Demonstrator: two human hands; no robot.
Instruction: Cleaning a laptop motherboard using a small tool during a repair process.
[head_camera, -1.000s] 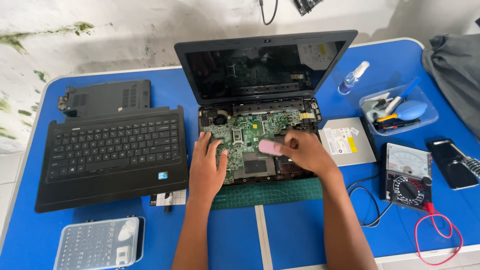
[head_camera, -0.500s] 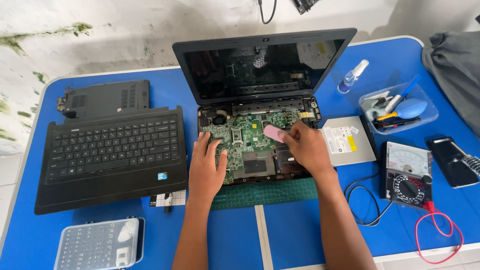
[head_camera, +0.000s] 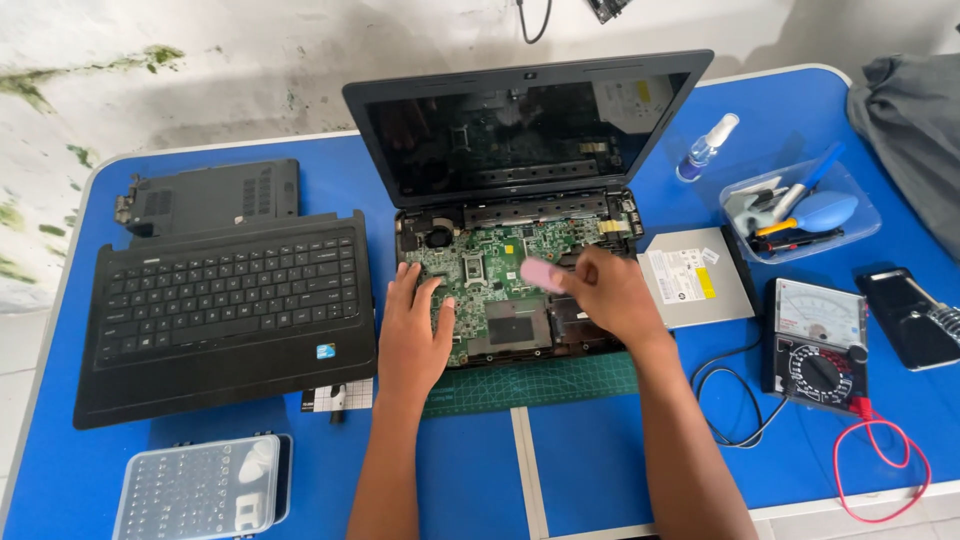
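- R hand (head_camera: 612, 298) – centre frame, fingers closed round a pink eraser (head_camera: 543, 273); eraser's tip sits on the green motherboard (head_camera: 480, 270), approx mid-board.
- L hand (head_camera: 414, 335) – left of centre, open, flat on the board's left edge, palm down; looks like it's bracing the chassis.
- Opened laptop (head_camera: 520, 130) – centre/upper centre, keyboard deck off, board exposed, screen upright and dark.
- Step in hand, by my read: rubbing/cleaning a spot on the board w/ the eraser. Next move calls for light, short strokes, L hand steady, no snagging of small parts nearby.
- Green cutting mat (head_camera: 530, 382) – under laptop's front edge.
- Removed keyboard deck (head_camera: 225, 310) – left of frame; black base cover (head_camera: 210, 195) above it, upper left.
- Optical drive (head_camera: 695, 275) – just right of laptop.
- Analog multimeter (head_camera: 818, 340) – right, red lead looping lower right.
- Clear tool tray (head_camera: 800, 210) – upper right; spray bottle (head_camera: 706, 146) beside it.
- Screw organiser box (head_camera: 200, 487) – lower left.
- Blue table (head_camera: 120, 460) – under everything.
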